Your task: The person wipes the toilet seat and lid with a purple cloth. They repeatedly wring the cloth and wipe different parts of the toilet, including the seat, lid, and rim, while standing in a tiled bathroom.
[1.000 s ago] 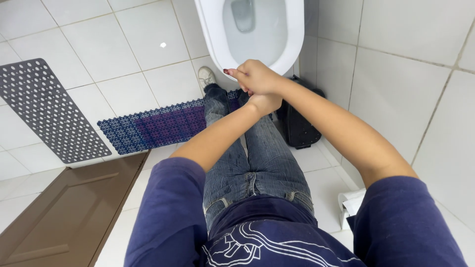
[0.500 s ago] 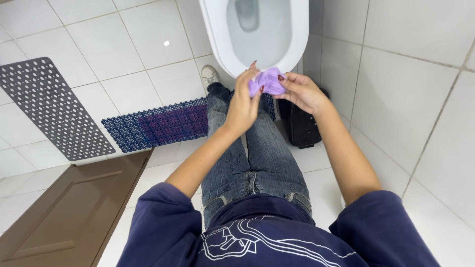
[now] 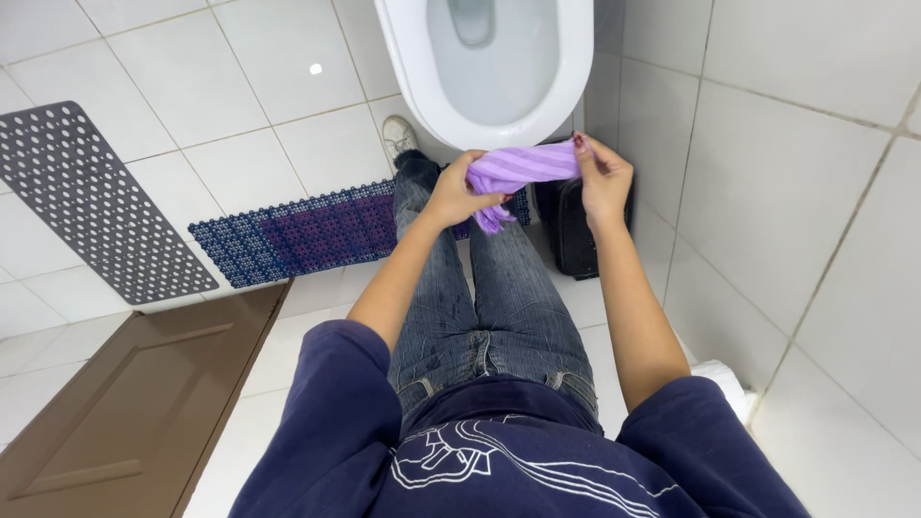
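Observation:
A purple striped cloth (image 3: pixel 523 168) is stretched between both my hands, just in front of the white toilet bowl (image 3: pixel 413 67). My left hand (image 3: pixel 453 195) grips its left end, where a bunched tail hangs down. My right hand (image 3: pixel 602 177) pinches its right end between the fingers. Both hands hover above my knees, in blue jeans, and a little below the bowl's front rim.
A blue perforated floor mat (image 3: pixel 297 235) lies left of my legs, and a grey perforated mat (image 3: pixel 82 206) farther left. A black bin (image 3: pixel 576 230) stands by the tiled wall (image 3: pixel 787 192) on the right. A brown door (image 3: pixel 125 412) is at lower left.
My hands have come back from the bowl's rim and moved apart, spreading the purple cloth out between them. The view has tilted slightly.

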